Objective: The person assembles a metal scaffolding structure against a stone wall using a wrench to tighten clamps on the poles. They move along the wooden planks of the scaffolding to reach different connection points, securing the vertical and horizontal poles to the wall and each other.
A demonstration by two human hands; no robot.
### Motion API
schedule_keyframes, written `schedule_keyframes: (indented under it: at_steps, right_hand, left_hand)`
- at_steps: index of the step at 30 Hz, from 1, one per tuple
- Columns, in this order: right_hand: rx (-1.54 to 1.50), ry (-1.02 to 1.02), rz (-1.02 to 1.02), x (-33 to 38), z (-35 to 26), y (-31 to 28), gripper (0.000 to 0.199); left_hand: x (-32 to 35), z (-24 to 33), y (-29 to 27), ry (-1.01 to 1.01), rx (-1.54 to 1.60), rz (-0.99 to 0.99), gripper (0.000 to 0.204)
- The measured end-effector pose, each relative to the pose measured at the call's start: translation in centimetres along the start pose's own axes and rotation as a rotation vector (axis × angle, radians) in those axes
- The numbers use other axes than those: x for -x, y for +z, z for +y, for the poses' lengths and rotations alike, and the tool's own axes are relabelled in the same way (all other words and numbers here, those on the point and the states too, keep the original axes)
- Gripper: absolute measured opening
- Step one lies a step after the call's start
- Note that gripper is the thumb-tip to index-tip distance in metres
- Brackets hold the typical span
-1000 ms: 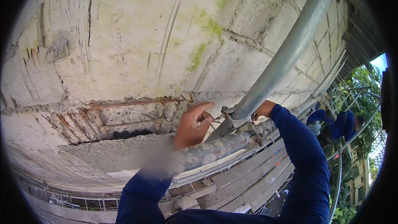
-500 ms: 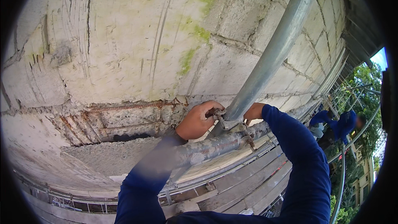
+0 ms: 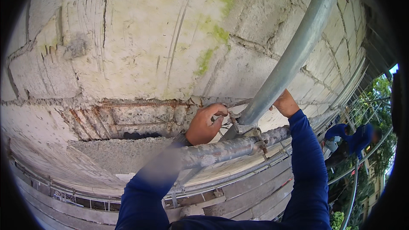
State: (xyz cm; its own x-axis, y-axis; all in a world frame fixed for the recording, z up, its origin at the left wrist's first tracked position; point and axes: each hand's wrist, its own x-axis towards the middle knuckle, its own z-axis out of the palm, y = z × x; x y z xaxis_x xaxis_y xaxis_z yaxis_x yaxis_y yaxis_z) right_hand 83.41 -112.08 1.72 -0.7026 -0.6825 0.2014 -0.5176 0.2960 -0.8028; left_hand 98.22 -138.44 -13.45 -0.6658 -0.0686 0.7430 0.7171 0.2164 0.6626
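2 hands [image 3: 202,125] [image 3: 286,103] — left curled beside clamp [image 3: 246,130], right partly behind pole [image 3: 297,51]

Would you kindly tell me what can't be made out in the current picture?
All in the head view:
- Right hand: fingertips mostly hidden by the hand itself and the slanting pipe.
- Left hand: its grip is unclear; the bits at its fingertips are too small.
- Pipe's upper end: cut off by the top edge.
- Left sleeve: cuff blurred by a grey smudge.

From here, the slanted pipe [image 3: 294,55] looks smooth, shiny metal, the clamp [image 3: 246,130] rough metal, the wall [image 3: 260,21] bumpy concrete, the sleeves [image 3: 304,166] dull cloth.
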Motion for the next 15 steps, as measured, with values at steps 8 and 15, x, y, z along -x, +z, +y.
schedule_keyframes:
  at_steps: [8,15]
  right_hand:
    - [-0.673,-0.146,0.125,-3.0,1.0,1.4,0.019]
    - [-0.633,-0.208,0.055,-4.7,-2.6,2.1,0.019]
  left_hand:
    - [0.2,0.0,0.3,-0.004,-0.110,-0.134,0.013]
    - [1.1,-1.1,0.6,0.009,-0.004,0.069,0.009]
